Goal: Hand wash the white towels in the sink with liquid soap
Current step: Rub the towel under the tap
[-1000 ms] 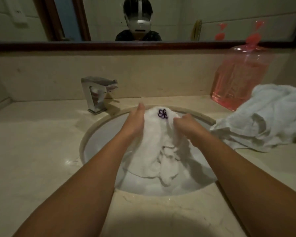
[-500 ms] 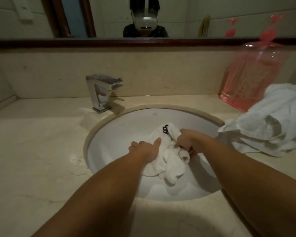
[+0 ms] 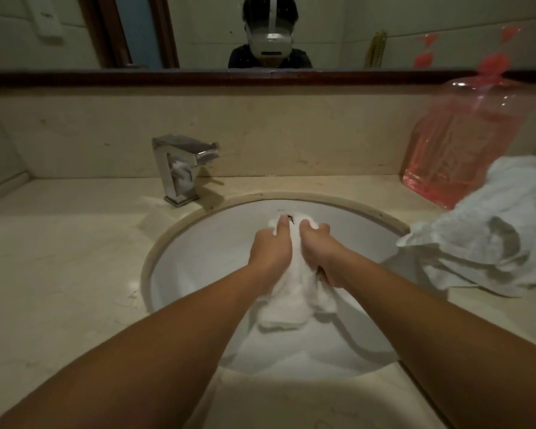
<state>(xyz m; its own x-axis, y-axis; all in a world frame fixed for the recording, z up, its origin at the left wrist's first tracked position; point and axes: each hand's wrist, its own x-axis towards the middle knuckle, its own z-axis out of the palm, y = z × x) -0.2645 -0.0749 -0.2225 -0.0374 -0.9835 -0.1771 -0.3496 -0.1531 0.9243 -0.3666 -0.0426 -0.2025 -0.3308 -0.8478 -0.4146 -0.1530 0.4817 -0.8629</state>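
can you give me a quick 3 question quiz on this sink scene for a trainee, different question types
1. True or false: the left hand and the right hand both grip the bunched white cloth towel over the round white sink basin.
2. Where does the second, crumpled white towel lie? A) in the basin B) on the beige stone counter, right of the basin C) on the floor
3. Fill the gap: the square chrome tap stands to the ____ of the clear bottle of pink liquid soap.
Key: 1 true; 2 B; 3 left.
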